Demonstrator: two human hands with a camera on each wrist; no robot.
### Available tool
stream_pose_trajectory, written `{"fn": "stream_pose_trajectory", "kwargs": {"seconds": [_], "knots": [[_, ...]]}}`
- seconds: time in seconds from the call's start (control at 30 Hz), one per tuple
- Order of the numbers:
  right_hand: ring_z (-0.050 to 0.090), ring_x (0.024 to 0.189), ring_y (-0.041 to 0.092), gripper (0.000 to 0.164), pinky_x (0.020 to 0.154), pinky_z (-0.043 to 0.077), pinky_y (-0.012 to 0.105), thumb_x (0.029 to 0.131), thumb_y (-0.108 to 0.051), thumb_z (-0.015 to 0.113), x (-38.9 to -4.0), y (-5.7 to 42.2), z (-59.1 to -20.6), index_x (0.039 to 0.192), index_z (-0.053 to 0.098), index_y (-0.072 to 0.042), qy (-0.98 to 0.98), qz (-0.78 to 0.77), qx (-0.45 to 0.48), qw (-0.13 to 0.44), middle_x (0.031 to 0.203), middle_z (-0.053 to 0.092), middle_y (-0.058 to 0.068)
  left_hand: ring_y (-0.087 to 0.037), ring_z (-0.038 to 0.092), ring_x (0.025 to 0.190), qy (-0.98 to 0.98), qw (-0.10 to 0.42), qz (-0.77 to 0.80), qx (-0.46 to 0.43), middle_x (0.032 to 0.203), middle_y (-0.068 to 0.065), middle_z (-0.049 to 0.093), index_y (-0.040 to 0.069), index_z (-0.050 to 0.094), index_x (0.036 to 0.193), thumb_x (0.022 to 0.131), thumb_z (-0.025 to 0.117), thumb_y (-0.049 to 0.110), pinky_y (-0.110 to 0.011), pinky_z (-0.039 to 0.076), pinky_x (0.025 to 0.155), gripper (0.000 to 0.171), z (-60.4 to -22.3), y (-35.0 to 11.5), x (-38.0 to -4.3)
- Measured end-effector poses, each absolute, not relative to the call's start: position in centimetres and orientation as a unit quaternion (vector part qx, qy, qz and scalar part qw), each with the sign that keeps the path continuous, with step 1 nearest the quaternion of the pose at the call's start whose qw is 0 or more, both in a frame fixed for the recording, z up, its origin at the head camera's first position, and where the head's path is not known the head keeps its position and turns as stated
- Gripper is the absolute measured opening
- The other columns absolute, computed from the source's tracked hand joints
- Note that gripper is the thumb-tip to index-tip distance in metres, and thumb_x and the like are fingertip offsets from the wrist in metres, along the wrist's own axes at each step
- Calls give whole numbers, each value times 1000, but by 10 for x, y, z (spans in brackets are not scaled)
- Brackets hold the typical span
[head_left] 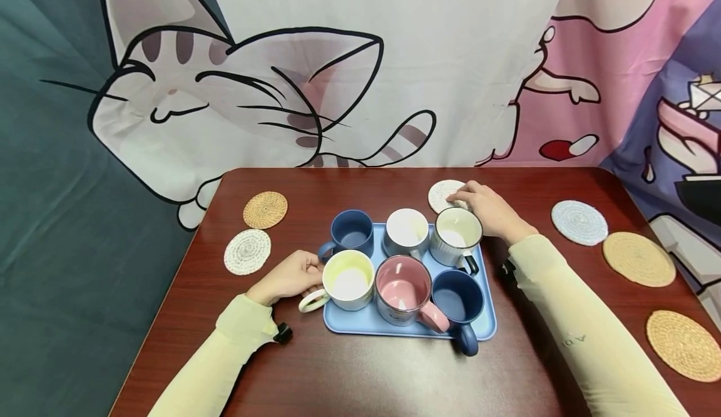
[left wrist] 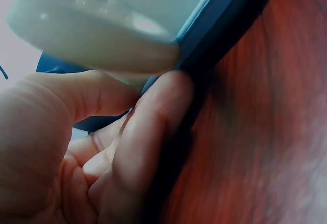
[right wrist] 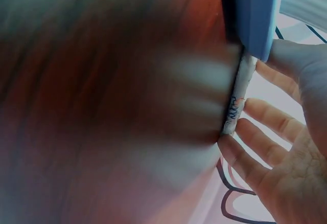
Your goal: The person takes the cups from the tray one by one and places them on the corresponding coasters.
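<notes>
In wrist view alone, left fingers point(left wrist: 168, 96) visibly pinch the tray point(head_left: 360, 324); straight right fingers point(right wrist: 271, 114) touch a coaster point(head_left: 441, 195).

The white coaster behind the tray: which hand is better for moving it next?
Probably the right. The right hand has its fingers on the white coaster, while the left hand is across at the left edge of the tray.
</notes>
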State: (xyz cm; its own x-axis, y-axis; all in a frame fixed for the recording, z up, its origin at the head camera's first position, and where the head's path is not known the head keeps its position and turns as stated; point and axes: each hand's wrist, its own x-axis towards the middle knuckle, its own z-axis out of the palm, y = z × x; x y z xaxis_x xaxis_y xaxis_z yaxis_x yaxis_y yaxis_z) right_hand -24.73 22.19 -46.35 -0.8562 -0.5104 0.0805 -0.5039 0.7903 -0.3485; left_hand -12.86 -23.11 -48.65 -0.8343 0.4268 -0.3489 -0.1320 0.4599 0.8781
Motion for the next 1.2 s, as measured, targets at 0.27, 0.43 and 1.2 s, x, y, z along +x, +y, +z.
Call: {"fn": "stream_pose_trajectory", "kwargs": {"seconds": [0.27,0.43,1.2], "knots": [[56,118,43,52,99,48,60,80,-3,74,-249,220,-464,132,69,-10,946,-183,-268,9,130,58,21,-4,61,57,835,222,495,89,64,3,71,6,68,74,92,73,16,-20,49,56,21,-491,-227,-129],[55,121,43,55,102,47,61,79,-6,78,-248,220,-463,133,69,-11,946,-183,-267,16,131,58,21,-5,66,59,821,238,512,84,72,-4,77,0,70,85,93,73,16,-21,53,57,18,-492,-227,-129],[54,126,43,55,106,45,63,79,-6,80,-246,220,-463,132,70,-11,939,-201,-280,12,134,59,20,-6,64,56,814,256,515,79,67,0,73,-1,71,88,94,73,17,-22,53,56,19,-491,-229,-129]]}}
